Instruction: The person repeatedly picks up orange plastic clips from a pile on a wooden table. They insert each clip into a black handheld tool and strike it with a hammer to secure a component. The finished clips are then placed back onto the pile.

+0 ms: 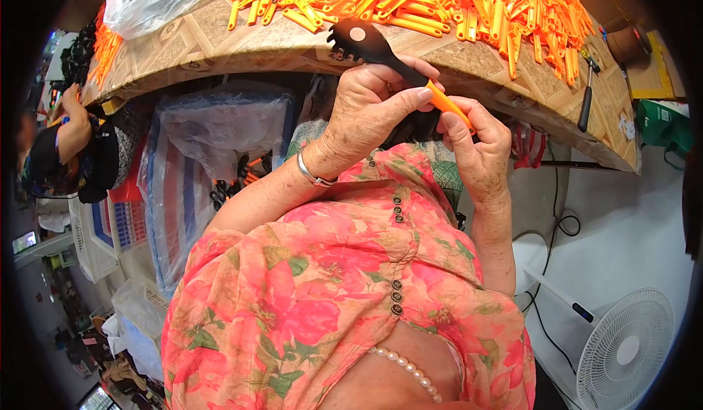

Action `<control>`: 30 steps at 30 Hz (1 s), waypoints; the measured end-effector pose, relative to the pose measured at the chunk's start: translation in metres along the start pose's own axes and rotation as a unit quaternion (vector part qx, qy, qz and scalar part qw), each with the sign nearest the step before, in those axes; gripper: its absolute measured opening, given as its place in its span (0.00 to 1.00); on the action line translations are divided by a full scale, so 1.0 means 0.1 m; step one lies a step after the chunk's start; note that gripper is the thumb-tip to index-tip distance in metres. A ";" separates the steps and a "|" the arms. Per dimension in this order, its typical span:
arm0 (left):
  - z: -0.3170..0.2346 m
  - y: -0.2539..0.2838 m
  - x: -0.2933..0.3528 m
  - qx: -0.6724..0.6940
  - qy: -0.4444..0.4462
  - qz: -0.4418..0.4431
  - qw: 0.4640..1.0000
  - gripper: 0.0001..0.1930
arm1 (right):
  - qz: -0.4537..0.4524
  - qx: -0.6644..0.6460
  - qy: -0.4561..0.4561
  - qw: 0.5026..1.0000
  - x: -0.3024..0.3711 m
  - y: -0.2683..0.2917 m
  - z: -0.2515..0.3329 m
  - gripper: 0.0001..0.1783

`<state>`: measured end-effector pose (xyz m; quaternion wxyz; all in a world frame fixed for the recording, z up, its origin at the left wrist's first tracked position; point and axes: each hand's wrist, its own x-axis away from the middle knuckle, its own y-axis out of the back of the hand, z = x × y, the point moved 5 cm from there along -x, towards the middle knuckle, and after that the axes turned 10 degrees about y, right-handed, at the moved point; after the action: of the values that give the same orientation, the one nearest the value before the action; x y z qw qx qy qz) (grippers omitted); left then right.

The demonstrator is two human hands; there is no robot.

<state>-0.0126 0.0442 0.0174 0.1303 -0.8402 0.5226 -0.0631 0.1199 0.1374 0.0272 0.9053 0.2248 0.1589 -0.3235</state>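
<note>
Spanning the upper part of the view, the worktable has a patterned top and serves as reference for all positions. A heap of orange handles covers much of its far side. A striped bag, partly under clear plastic, stands below the table's left portion. A white fan stands below its right end. A clear plastic bag lies on its upper left.

The left hand, at the table's near edge, grasps a serving utensil where neck meets handle, thumb laid along the joint. The right hand, just outside the same edge, pinches the handle's end between thumb and fingers.

The utensil is held across the table's near edge, its head appearing over the top. Its long axis runs obliquely, the head pointing toward the table and the person's left, the handle's end away from the table and to the right. The black head is broad, with blunt teeth along its left rim and a pale round spot. The smooth, slender orange handle is partly hidden by fingers.
</note>
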 end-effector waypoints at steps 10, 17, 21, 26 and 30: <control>0.08 0.01 0.00 -0.031 0.014 0.034 0.999 0.11 | 0.010 -0.188 -0.136 0.973 0.14 -0.14 -0.23 0.09; 0.01 -0.08 -0.02 -0.080 -0.047 0.079 0.993 0.11 | 0.045 -0.092 -0.076 0.992 0.07 -0.03 -0.08 0.14; 0.08 -0.03 -0.02 -0.142 -0.003 0.061 0.988 0.11 | 0.030 -0.037 -0.049 0.998 0.11 -0.10 -0.11 0.16; 0.11 -0.03 -0.03 -0.008 0.003 0.146 0.989 0.25 | 0.141 -0.154 -0.101 0.973 0.04 0.02 -0.26 0.16; -0.02 -0.05 -0.07 0.050 0.111 0.261 0.958 0.29 | 0.286 -0.098 -0.023 0.953 -0.14 0.38 0.06 0.17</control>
<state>-0.0123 0.0518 0.0212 0.1257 -0.6546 0.7311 -0.1456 0.1354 0.1673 0.0494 0.9808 0.1640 0.0980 -0.0390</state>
